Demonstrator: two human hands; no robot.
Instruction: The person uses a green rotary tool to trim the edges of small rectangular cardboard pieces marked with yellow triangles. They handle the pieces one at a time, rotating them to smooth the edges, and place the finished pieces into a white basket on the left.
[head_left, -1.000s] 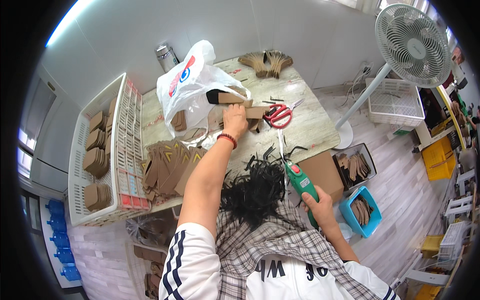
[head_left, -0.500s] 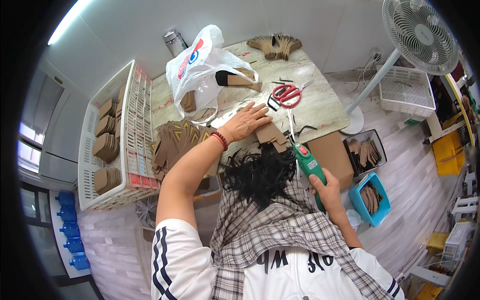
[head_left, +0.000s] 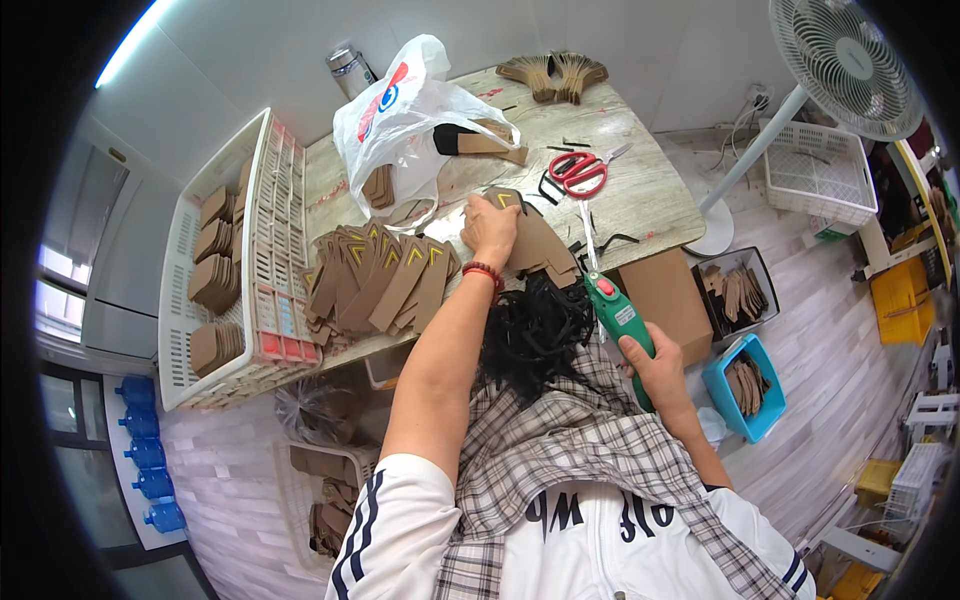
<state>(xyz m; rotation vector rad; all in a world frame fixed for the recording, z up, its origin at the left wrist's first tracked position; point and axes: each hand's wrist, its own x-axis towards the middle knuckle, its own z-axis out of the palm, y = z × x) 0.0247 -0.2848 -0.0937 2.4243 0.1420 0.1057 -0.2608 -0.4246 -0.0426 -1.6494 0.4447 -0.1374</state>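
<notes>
My right hand [head_left: 660, 372] is wrapped round a green electric cutter [head_left: 620, 318] with a red button, its long metal blades pointing up over the table edge. On the table my left hand [head_left: 492, 228] is closed, with curled fingers at the left edge of a small stack of brown flat pieces [head_left: 540, 245]; the top one bears a yellow chevron and has a black end. Left of that hand lies a spread pile of similar brown pieces [head_left: 375, 275]. Black strip scraps [head_left: 535, 330] heap in my lap on a checked cloth [head_left: 570, 430].
Red-handled scissors [head_left: 580, 175] lie beyond the cutter's blades. A white plastic bag [head_left: 395, 130] stands at the back, and a white crate [head_left: 285, 200] of brown pieces is at left. To the right are a cardboard box [head_left: 665, 300], a blue bin [head_left: 748, 390] and a fan [head_left: 845, 60].
My left hand has gone from lying flat on the stack to a closed grip at its left side. A chevron-marked piece now shows on top. The right hand still holds the cutter.
</notes>
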